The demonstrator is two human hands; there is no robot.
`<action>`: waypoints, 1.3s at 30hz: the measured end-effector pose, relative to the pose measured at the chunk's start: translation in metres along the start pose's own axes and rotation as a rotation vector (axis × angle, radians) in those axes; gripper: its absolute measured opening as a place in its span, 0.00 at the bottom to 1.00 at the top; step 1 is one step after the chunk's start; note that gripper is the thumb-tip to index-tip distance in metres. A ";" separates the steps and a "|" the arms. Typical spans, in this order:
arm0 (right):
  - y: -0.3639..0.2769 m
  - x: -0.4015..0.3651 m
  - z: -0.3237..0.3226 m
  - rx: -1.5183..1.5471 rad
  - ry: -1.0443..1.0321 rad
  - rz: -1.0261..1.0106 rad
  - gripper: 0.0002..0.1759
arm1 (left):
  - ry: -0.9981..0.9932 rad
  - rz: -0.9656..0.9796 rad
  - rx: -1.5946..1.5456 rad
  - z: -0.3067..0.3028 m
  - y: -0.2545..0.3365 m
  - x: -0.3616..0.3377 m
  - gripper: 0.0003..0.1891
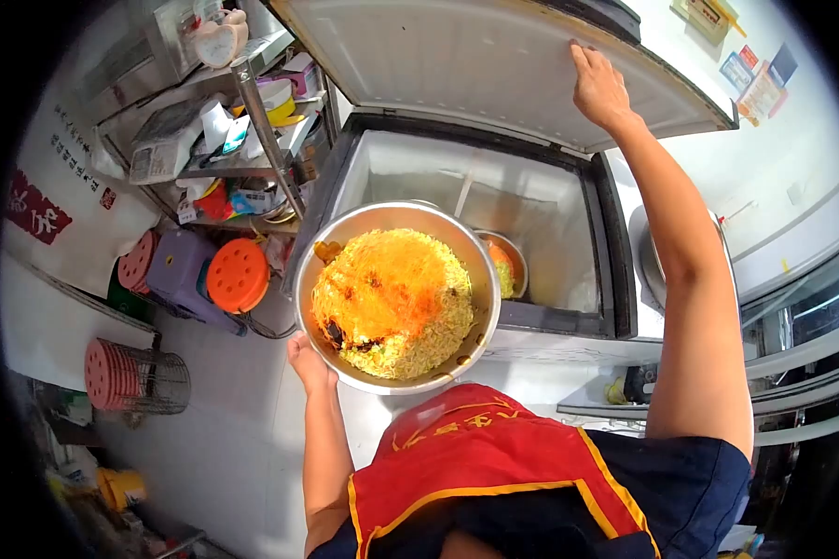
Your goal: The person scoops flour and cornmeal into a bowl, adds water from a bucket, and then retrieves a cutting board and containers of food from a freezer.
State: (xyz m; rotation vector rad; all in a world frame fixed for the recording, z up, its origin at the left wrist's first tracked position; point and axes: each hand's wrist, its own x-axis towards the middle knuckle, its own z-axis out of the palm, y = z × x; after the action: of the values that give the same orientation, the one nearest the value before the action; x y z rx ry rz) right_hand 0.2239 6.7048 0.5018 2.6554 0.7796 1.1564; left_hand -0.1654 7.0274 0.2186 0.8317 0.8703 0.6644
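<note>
My left hand (309, 361) grips the near rim of a large metal bowl (480, 270) heaped with yellow and orange rice. The bowl hangs above the front edge of an open chest freezer (613, 244). My right hand (598, 86) presses flat against the raised freezer lid (475, 56), arm stretched up. Inside the freezer a smaller metal bowl (511, 263) with yellow food rests at the right, partly hidden by the large bowl. I wear a red apron with yellow trim.
A metal shelf rack (252, 121) crammed with packets and boxes stands left of the freezer. Plastic stools with orange seats (238, 275) sit below it, and a wire basket (154, 380) lies on the floor. A glass-front cabinet (802, 326) is at the right.
</note>
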 end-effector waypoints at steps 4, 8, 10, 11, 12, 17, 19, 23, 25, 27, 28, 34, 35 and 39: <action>-0.015 -0.014 -0.008 0.081 -0.004 -0.029 0.29 | -0.004 0.017 -0.024 0.000 0.000 0.001 0.07; -0.046 -0.070 0.015 0.436 -0.017 -0.007 0.19 | -0.003 0.028 0.011 -0.004 -0.009 0.009 0.04; -0.066 -0.119 0.049 0.624 -0.413 0.159 0.17 | 0.024 0.052 0.024 -0.007 -0.010 0.007 0.03; -0.084 -0.149 0.054 0.805 -0.704 0.438 0.17 | 0.007 0.066 0.000 -0.004 -0.007 0.006 0.03; -0.102 -0.165 0.043 0.865 -1.034 0.639 0.16 | 0.013 0.030 -0.020 -0.006 -0.008 0.008 0.03; -0.176 -0.240 0.068 1.742 -0.933 1.299 0.13 | -0.064 0.004 -0.030 -0.006 -0.007 0.007 0.06; -0.186 -0.246 0.079 2.209 -0.891 1.430 0.16 | -0.105 -0.075 -0.040 0.010 0.005 -0.008 0.06; -0.190 -0.281 0.080 2.419 -0.347 1.157 0.18 | -0.045 -0.012 -0.015 0.009 0.004 -0.005 0.01; -0.182 -0.276 0.065 2.271 -0.401 1.003 0.17 | -0.059 -0.028 -0.034 0.007 0.007 -0.003 0.02; -0.164 -0.262 0.004 1.779 -0.482 0.689 0.16 | -0.147 -0.017 -0.009 0.013 0.016 -0.006 0.03; -0.159 -0.264 0.029 2.207 -0.487 1.451 0.14 | -0.193 -0.011 0.013 0.019 0.026 -0.013 0.04; -0.036 -0.272 -0.074 1.905 -0.127 1.738 0.09 | -0.385 -0.215 -0.071 0.122 0.049 -0.079 0.16; -0.009 -0.280 -0.083 1.876 -0.105 1.770 0.08 | -0.511 -0.254 -0.100 0.136 0.045 -0.085 0.19; 0.069 -0.291 -0.173 1.713 0.044 1.734 0.09 | -0.970 -0.354 -0.103 0.206 0.026 -0.118 0.17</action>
State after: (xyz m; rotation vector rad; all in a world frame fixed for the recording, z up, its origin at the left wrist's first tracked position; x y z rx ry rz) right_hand -0.0382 6.4836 0.4575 4.5707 -2.1643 0.2119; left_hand -0.0512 6.8775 0.3644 0.7574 0.0830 -0.0466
